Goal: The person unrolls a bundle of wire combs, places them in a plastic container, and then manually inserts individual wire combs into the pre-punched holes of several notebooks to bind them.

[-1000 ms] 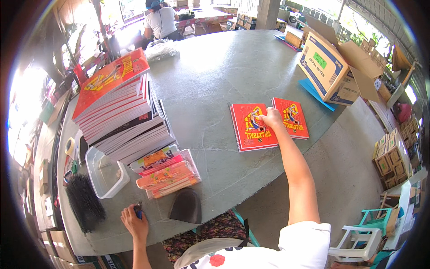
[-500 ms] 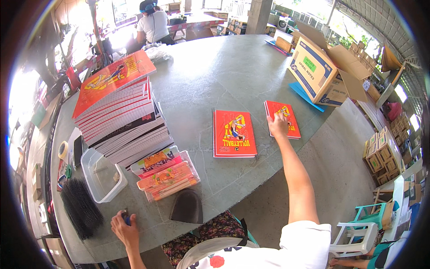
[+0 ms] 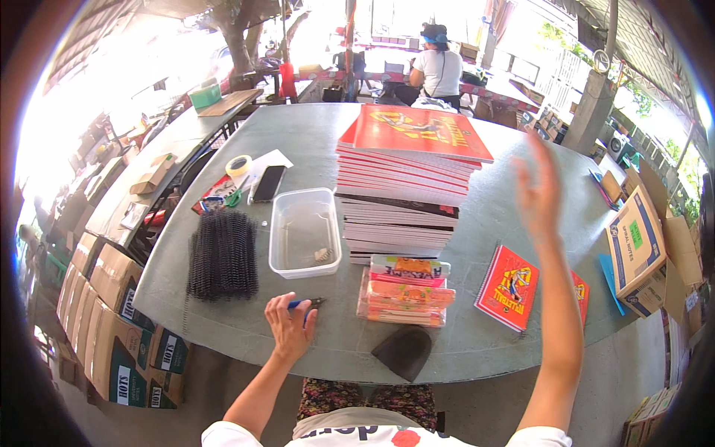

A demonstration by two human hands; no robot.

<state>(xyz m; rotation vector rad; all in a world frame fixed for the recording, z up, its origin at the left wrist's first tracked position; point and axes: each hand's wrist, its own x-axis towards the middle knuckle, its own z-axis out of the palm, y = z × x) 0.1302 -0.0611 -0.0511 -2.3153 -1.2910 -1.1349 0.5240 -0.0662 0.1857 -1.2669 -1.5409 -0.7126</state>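
My left hand point(image 3: 289, 325) rests on the green table point(image 3: 313, 149) near its front edge, holding a small blue-handled tool point(image 3: 307, 303). My right hand point(image 3: 538, 195) is raised in the air, fingers spread and blurred, holding nothing, to the right of a tall stack of red-covered books point(image 3: 406, 179). Below that hand two red books point(image 3: 521, 287) lie flat on the table. A low pile of colourful wrapped booklets point(image 3: 406, 290) sits in front of the tall stack, with a dark wedge-shaped object point(image 3: 404, 350) at the table edge.
A clear plastic tub point(image 3: 304, 232) and a bundle of black binding coils point(image 3: 222, 255) lie left of the stack. A phone point(image 3: 268, 182), tape roll point(image 3: 238, 165) and scissors sit farther back. Cardboard boxes point(image 3: 119, 328) stand at left and right point(image 3: 642, 249). A person point(image 3: 439, 67) sits beyond the table.
My right hand has lifted off the red books and risen into the air. The view has swung left, bringing the stack to the centre. My left hand stays at the front edge.
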